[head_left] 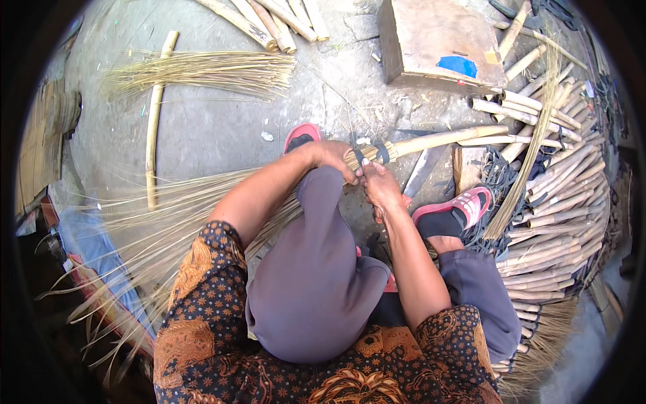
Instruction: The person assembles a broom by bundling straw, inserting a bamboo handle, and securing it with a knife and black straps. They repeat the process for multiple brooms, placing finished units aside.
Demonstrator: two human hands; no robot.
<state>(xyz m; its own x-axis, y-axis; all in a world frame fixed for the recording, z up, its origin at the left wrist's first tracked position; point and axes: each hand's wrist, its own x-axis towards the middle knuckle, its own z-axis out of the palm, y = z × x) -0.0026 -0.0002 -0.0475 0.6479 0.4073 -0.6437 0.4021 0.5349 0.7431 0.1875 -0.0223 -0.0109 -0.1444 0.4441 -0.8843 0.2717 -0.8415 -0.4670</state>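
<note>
A stick broom [441, 139] lies across my knee, its bamboo handle pointing right and its long thin ribs [202, 192] fanning out to the left. Black rubber strips [382, 152] wrap the bundle where it meets the handle. My left hand [332, 160] is closed round the bound part of the ribs. Close beside it, my right hand [382, 186] pinches at the black strip on the underside of the bundle; its fingertips are partly hidden. A knife blade [425, 170] lies on the ground just right of that hand, with its handle end out of sight.
A wooden box [441, 44] with a blue patch stands at the far right. Many bamboo handles [558, 202] are piled at the right, beside black strips [494, 178]. A loose rib bundle [222, 71] rests over a bamboo pole [155, 128] at the far left. More poles [276, 20] lie at the far edge.
</note>
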